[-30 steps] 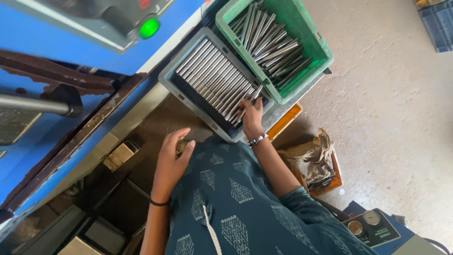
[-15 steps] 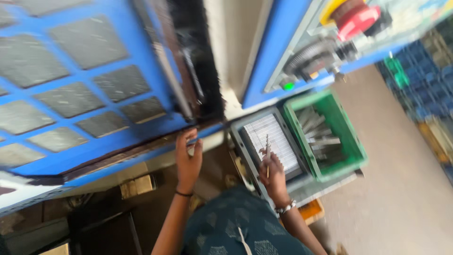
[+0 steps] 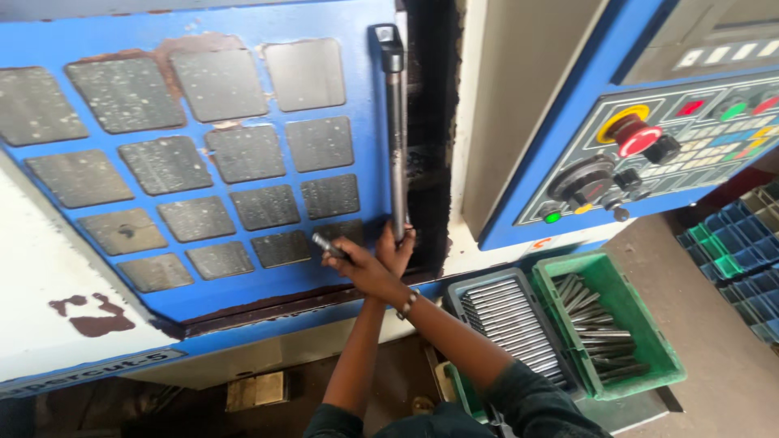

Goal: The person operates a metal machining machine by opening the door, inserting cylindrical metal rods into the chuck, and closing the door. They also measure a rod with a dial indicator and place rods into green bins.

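A blue machine door fills the upper left and middle of the frame, set with rows of grey, scratched window panes; its paint is chipped to rust brown along the top and lower edges. A long steel handle bar runs upright along the door's right edge, beside a dark gap between the door and the cream machine body.

Both hands meet at the foot of that bar, just below centre. The left hand is clenched around the bar's lower end. The right hand, crossed in front of it with a bracelet at the wrist, grips a short metal rod that sticks out toward the upper left, lying over the door's lowest panes.

At upper right a slanted control panel carries a red stop button, black knobs, small green and red lights and a keypad.

Below it, at lower right, a grey tray holds metal rods laid in neat rows, and just beside it a green crate holds more rods lying loosely. Stacked blue crates sit at the right edge on a bare concrete floor. At lower left, the white machine base shows patches of worn paint.
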